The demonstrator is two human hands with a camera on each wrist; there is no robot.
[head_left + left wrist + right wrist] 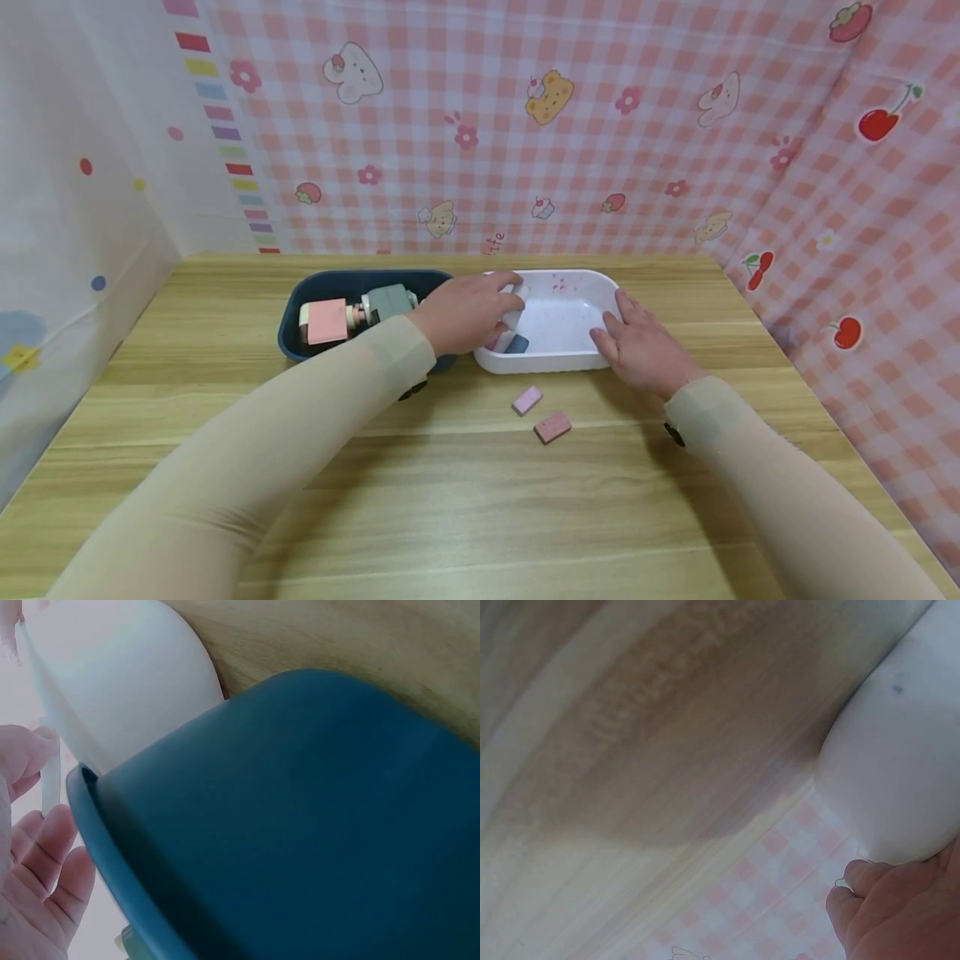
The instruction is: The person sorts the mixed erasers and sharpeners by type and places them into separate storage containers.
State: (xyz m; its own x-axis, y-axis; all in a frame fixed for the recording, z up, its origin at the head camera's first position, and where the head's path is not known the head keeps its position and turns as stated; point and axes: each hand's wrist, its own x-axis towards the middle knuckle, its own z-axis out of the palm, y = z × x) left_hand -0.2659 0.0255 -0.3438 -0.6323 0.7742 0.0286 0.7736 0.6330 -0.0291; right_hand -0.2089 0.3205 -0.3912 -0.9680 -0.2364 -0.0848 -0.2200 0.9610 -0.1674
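My left hand [468,312] reaches over the left rim of a white bin [558,360]. Its curled fingers [41,855] grip a small white block [514,307] just inside that bin. A dark blue block [517,343] lies on the white bin's floor near the hand. My right hand [637,346] rests with fairly straight fingers on the bin's right front corner, holding nothing. A dark blue bin [296,321] stands touching the white one on its left and holds a pink block [327,321] and a grey-green block [387,302].
Two small pink blocks [527,400] [552,427] lie on the wooden table [450,500] just in front of the white bin. Pink checked cloth walls [525,125] close in the back and right side, and a pale curtain the left.
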